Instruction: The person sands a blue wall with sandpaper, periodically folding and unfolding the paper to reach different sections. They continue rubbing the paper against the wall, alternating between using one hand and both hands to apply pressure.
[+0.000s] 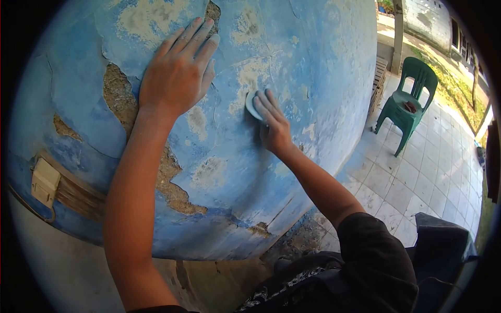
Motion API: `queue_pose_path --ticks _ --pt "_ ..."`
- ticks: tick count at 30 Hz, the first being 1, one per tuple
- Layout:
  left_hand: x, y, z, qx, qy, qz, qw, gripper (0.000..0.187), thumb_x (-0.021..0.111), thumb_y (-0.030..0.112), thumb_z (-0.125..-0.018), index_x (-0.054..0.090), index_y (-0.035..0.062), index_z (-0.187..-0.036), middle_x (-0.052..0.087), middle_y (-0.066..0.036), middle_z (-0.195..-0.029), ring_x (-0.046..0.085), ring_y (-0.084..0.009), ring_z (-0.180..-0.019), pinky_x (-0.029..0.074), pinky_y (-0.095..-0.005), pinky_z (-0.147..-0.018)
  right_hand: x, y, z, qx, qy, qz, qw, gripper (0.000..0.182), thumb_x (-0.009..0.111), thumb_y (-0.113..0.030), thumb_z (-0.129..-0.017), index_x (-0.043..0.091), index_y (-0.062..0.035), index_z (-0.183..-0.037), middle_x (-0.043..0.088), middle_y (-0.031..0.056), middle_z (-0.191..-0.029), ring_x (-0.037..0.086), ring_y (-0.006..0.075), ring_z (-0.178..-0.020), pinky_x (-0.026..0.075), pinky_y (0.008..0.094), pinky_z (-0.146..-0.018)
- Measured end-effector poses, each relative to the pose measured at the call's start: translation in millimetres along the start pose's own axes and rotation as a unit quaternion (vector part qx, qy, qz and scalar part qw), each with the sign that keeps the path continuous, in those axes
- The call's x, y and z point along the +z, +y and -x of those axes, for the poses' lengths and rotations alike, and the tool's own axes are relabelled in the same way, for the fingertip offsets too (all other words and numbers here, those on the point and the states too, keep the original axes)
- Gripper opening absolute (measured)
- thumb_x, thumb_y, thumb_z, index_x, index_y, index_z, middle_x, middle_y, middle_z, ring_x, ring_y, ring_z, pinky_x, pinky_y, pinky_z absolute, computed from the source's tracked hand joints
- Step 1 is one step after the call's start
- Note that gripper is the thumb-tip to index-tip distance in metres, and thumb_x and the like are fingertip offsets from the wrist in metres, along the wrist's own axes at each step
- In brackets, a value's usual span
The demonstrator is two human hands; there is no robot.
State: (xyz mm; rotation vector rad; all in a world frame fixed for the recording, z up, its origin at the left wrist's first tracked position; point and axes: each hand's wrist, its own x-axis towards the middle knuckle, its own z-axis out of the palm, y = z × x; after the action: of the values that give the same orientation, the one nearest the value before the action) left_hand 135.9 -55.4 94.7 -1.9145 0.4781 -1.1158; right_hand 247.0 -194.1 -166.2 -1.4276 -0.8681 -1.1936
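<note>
A pale round pad [252, 108] is held by the grip of the right hand [274, 124], fingers closed over it, against the peeling blue wall [229, 182]; its material can hardly be told. From the pad, the left hand [177, 75] is laid open on the wall at ten o'clock, a beige box [45, 180] is seen at eight, and a green chair [402, 116] is placed at three

Right of your right hand [273, 127]: one green chair [401, 119], small reddish-brown object [410, 107] on its seat, pale tiled floor [430, 167] beneath. Farther up and right of it: one post [398, 39], one grass strip [446, 81]. Below and left of your left hand [178, 75]: one cream box [45, 180].
</note>
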Motion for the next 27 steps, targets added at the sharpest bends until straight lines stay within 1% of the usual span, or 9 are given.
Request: queue_pose_path --ticks 5,10,11,13,17,21,24,26,27 --pt "0 4 0 0.0 0.002 0.008 1.0 0.049 0.067 0.031 -0.102 0.06 0.0151 -0.148 0.053 -0.005 -0.162 0.042 -0.0216 -0.155 0.035 -0.0415 -0.129 25 -32 -69 0.147 0.163 -0.031 0.975 0.043 0.06 0.004 -0.101 0.063 0.005 -0.144 0.055 0.0234 -0.156 0.04 0.0463 -0.152 0.038 0.0495 -0.125" --pt "-5 1 -3 -0.002 -0.012 0.008 1.0 0.047 0.066 0.025 -0.103 0.061 0.0159 -0.149 0.051 -0.002 -0.165 0.042 -0.0219 -0.155 0.038 -0.042 -0.128 26 -59 24 0.074 -0.027 -0.045 0.996 0.05 0.063 0.011 -0.094 0.064 0.0022 -0.144 0.053 0.0244 -0.157 0.039 0.0459 -0.153 0.037 0.0564 -0.124" --pt "-5 7 1 -0.002 -0.017 0.014 1.0 0.048 0.066 0.025 -0.103 0.061 0.016 -0.15 0.05 -0.002 -0.165 0.042 -0.0219 -0.155 0.038 -0.042 -0.128 24 -13 60 0.19 0.107 -0.012 0.976 0.048 0.064 0.01 -0.095 0.065 0.0027 -0.142 0.051 0.0265 -0.158 0.039 0.0454 -0.154 0.038 0.0554 -0.124" --pt "-1 6 1 0.007 -0.016 0.013 1.0 0.049 0.066 0.025 -0.103 0.06 0.0164 -0.151 0.048 -0.002 -0.167 0.042 -0.0217 -0.155 0.038 -0.0422 -0.128 14 7 40 0.329 0.199 -0.015 0.923 0.044 0.062 0.009 -0.097 0.066 0.0036 -0.141 0.05 0.0288 -0.159 0.037 0.046 -0.154 0.037 0.0544 -0.125" --pt "-6 12 3 0.034 -0.062 0.011 0.997 0.052 0.065 0.029 -0.104 0.057 0.02 -0.154 0.041 0.001 -0.171 0.038 -0.0201 -0.157 0.036 -0.0422 -0.129 32 -23 -12 0.301 0.243 -0.013 0.922 0.045 0.059 0.008 -0.099 0.064 0.0025 -0.144 0.051 0.0274 -0.158 0.037 0.0465 -0.155 0.035 0.053 -0.126" --pt "-9 20 6 0.043 -0.109 0.025 0.993 0.053 0.065 0.032 -0.104 0.056 0.0231 -0.155 0.037 0.002 -0.173 0.035 -0.0185 -0.159 0.034 -0.0423 -0.13 36 -54 40 0.15 0.091 -0.085 0.981 0.051 0.058 0.009 -0.1 0.06 -0.0015 -0.15 0.053 0.0239 -0.159 0.038 0.0452 -0.155 0.033 0.0526 -0.127" --pt "-5 20 9 -0.009 -0.06 0.007 0.998 0.052 0.065 0.035 -0.103 0.057 0.0248 -0.154 0.038 0.003 -0.173 0.034 -0.0178 -0.159 0.031 -0.0422 -0.131 20 -9 81 0.172 0.06 -0.033 0.983 0.049 0.058 0.008 -0.101 0.06 0.0006 -0.149 0.051 0.0247 -0.16 0.036 0.045 -0.156 0.034 0.0502 -0.126" --pt "-5 22 11 -0.007 -0.047 0.02 0.999 0.053 0.067 0.036 -0.102 0.058 0.025 -0.153 0.038 0.003 -0.173 0.034 -0.0175 -0.159 0.031 -0.0424 -0.131 15 15 55 0.344 0.184 0.014 0.92 0.046 0.057 0.005 -0.103 0.058 0.0037 -0.149 0.049 0.0266 -0.161 0.035 0.0451 -0.157 0.036 0.047 -0.125" --pt "-5 23 12 -0.008 -0.048 0.021 0.999 0.053 0.067 0.036 -0.102 0.058 0.025 -0.153 0.038 0.003 -0.173 0.034 -0.0175 -0.159 0.031 -0.0424 -0.131 17 6 46 0.345 0.183 0.015 0.921 0.046 0.057 0.005 -0.103 0.058 0.0037 -0.149 0.049 0.0266 -0.161 0.035 0.0451 -0.157 0.036 0.047 -0.125"
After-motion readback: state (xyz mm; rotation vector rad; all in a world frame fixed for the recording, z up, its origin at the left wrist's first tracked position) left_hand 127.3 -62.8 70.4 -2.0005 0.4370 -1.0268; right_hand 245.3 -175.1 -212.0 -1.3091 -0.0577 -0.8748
